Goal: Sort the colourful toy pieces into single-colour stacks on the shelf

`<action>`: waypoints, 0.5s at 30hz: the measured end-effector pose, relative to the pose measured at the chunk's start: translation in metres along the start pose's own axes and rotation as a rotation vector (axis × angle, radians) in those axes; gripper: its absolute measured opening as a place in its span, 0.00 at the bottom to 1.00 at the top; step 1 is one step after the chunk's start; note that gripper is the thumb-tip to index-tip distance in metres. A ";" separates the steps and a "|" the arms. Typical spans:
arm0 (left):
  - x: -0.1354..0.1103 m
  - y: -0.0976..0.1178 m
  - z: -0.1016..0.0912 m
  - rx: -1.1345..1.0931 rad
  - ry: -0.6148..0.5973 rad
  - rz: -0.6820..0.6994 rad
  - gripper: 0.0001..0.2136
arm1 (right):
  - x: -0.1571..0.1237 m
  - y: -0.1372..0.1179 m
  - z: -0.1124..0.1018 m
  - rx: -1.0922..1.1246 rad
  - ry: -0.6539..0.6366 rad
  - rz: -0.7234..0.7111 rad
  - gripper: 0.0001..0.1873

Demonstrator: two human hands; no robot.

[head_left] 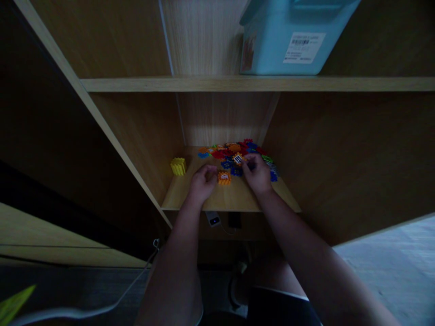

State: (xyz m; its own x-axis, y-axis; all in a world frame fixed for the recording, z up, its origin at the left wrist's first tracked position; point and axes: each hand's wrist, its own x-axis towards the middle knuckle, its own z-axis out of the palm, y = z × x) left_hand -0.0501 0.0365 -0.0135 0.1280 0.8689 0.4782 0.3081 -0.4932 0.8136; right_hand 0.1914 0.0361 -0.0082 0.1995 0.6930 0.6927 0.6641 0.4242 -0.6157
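Note:
In my right hand (257, 175), a square orange building piece (238, 158) with a white grid on it is pinched between thumb and fingers, over the heap. My left hand (203, 182) is curled with thumb and fingertips close together; whatever it may hold is hidden. Just right of its fingertips, a small stack of orange building pieces (224, 177) sits on the shelf board (234, 198). A heap of loose pieces in red, blue, orange and green (222, 154) spreads behind both hands, partly covered by the right one.
By the left wall stands a yellow stack of pieces (178, 166). A light-blue bin (282, 50) with a label rests on the upper shelf (204, 84). Under the board are a small white device (213, 219) and a cable. A white cord (125, 294) runs along the lower left.

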 end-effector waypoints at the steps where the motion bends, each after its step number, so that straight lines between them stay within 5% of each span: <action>1: 0.000 0.001 0.000 -0.002 0.012 0.011 0.08 | -0.002 -0.003 0.000 0.026 0.004 0.014 0.16; 8: 0.001 0.003 0.001 -0.135 0.013 -0.009 0.07 | -0.010 -0.018 0.002 -0.019 -0.204 -0.232 0.10; 15: 0.004 -0.002 0.001 -0.401 -0.030 -0.125 0.20 | -0.017 -0.022 0.012 -0.032 -0.301 -0.531 0.10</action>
State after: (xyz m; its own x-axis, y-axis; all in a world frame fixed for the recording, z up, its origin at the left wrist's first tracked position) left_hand -0.0492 0.0413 -0.0139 0.1417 0.9209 0.3630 -0.0681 -0.3568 0.9317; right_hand 0.1644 0.0223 -0.0112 -0.3741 0.5285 0.7621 0.6396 0.7420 -0.2007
